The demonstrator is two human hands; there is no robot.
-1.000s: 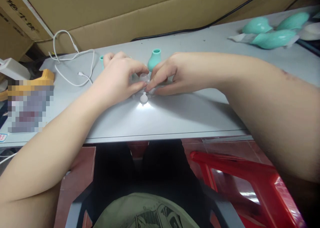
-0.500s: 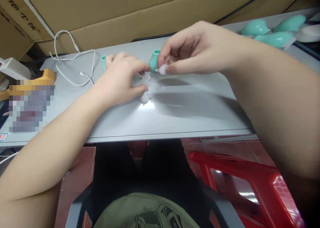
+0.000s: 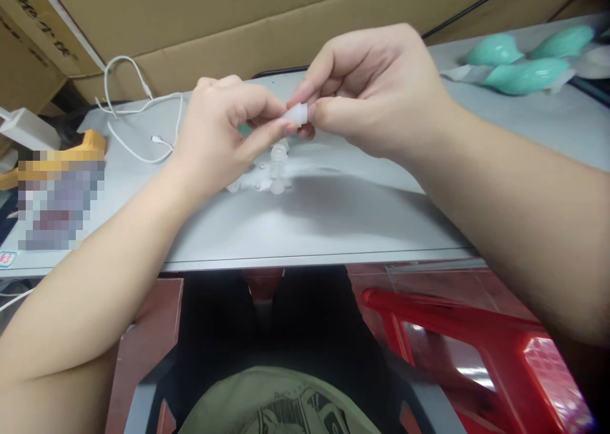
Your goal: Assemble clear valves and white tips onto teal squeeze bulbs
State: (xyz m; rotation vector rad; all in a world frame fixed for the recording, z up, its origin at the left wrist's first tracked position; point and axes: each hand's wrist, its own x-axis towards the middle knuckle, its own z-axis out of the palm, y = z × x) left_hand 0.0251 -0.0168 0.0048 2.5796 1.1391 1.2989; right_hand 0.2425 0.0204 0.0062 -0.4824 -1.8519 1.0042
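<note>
A small translucent white cone-shaped piece with a ribbed end (image 3: pixel 297 114) is held above the table between my two hands. My left hand (image 3: pixel 233 116) pinches its narrower left side between thumb and forefinger. From the right, the thumb and fingers of my right hand (image 3: pixel 355 97) close on its wider end. Below them, several small clear-white pieces (image 3: pixel 277 153) lie on the grey table, some partly hidden by my left hand. A bit of a teal part (image 3: pixel 245 129) shows behind the left fingers; the rest of it is covered.
Several teal rounded shells (image 3: pixel 528 75) lie at the table's back right. A white cable (image 3: pixel 178 126) curls at the back left, near a white adapter (image 3: pixel 31 129) and a yellow object (image 3: pixel 93 145). Cardboard (image 3: pixel 229 21) stands behind the table. A red plastic stool (image 3: pixel 505 351) is at lower right.
My left hand has lifted from the small pieces on the table and now grips the white piece. My right hand has brought that piece slightly left and up to meet it.
</note>
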